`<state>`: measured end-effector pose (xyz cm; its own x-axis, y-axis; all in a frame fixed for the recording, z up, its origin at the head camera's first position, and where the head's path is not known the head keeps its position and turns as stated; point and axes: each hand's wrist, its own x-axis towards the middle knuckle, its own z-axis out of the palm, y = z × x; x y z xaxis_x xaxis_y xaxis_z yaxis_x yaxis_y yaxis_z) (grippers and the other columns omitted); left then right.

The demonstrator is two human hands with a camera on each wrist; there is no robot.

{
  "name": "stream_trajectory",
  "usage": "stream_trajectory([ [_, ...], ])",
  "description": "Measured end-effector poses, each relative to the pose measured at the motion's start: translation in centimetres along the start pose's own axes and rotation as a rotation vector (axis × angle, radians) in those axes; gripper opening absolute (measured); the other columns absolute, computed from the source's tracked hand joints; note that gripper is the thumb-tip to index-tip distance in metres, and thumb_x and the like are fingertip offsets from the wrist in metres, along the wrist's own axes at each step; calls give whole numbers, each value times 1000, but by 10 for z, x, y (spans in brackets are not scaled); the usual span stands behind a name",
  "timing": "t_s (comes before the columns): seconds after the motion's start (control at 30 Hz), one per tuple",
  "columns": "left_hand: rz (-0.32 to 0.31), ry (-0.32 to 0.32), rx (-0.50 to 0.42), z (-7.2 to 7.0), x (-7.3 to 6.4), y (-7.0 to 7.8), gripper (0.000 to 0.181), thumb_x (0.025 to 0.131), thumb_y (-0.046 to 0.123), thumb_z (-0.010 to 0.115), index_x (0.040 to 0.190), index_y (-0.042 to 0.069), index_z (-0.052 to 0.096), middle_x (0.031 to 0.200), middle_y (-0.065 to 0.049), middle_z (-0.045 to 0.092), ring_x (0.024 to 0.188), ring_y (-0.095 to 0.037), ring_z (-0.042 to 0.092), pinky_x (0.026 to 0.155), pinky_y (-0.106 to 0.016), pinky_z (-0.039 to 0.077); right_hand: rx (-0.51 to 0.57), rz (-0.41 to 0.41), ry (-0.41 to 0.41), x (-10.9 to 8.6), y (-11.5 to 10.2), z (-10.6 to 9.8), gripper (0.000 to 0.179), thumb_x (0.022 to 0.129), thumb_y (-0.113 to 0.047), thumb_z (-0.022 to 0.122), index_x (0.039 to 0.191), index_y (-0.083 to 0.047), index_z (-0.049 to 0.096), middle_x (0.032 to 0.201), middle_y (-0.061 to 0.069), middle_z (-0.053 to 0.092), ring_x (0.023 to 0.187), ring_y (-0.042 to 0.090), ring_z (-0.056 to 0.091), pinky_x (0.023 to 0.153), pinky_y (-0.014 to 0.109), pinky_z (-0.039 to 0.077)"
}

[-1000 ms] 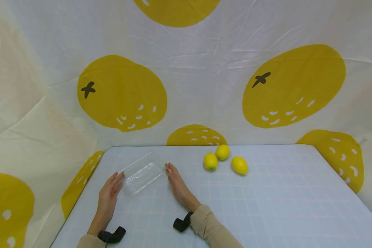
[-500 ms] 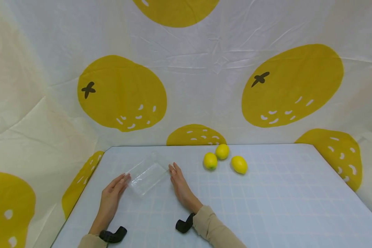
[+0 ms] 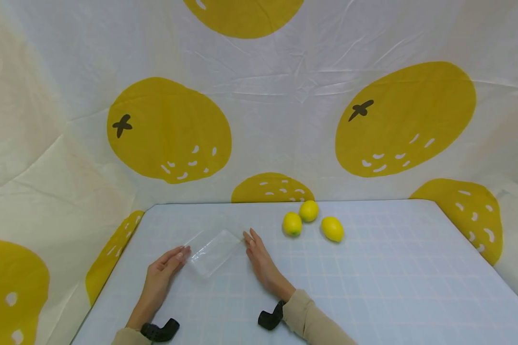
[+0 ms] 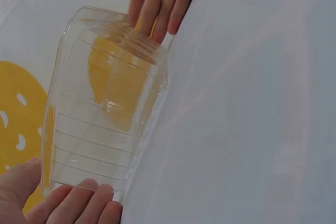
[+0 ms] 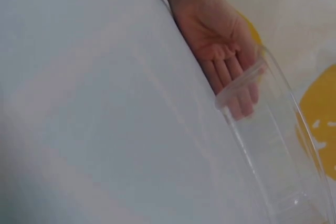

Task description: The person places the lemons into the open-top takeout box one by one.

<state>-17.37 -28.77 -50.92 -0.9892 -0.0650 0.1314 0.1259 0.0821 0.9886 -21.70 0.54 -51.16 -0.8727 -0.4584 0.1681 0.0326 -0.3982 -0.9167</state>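
A clear plastic container, rectangular with ribbed walls, lies slantwise on the table between the two hands. My left hand touches its left end; in the left wrist view the fingers lie against the end wall, with the thumb near the rim. My right hand stands at the opposite end, its straight fingertips touching or very near the wall. From the right wrist view, the left hand shows its palm and straight fingers through the clear container; the right hand is out of that view.
Three yellow lemons, a left one, a back one and a right one, lie near the table's back edge. A pale checked cloth covers the table. Fabric printed with big yellow fruit hangs behind and beside it.
The container has slid to the right and slightly towards the person, with both hands moving along at its ends. The lemons have stayed in place.
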Motion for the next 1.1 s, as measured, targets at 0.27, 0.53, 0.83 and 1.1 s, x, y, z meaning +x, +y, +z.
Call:
stream_trajectory([
  [0.27,-20,-4,19,16,-3,-1,46,100,25,59,136,-3,54,134,-10,62,121,-3,58,95,-21,49,-3,-16,-2,-12,-9,-14,61,109,-24,25,156,1,-5,163,25,3,150,39,1,122,50,1],
  [0.53,-4,-24,38,34,-8,2,40,97,21,64,129,-3,60,129,-13,65,116,-6,62,92,-18,51,-13,-17,-22,-24,-18,-28,61,109,-22,22,156,1,-9,163,25,0,150,39,-2,121,51,-1],
  [0.83,-81,-71,18,58,-16,7,39,94,22,68,128,4,64,128,-9,66,119,-7,60,94,-16,48,-32,-31,4,-35,-23,-44,62,108,-22,24,156,0,-11,163,25,0,150,37,-4,122,50,0],
  [1.1,-81,-138,-27,83,-27,9,41,94,19,67,133,6,61,135,-9,62,127,-13,55,98,-16,45,-62,9,24,-39,-25,-52,78,103,-6,39,156,-8,-18,165,18,-6,150,35,-10,120,55,-3],
])
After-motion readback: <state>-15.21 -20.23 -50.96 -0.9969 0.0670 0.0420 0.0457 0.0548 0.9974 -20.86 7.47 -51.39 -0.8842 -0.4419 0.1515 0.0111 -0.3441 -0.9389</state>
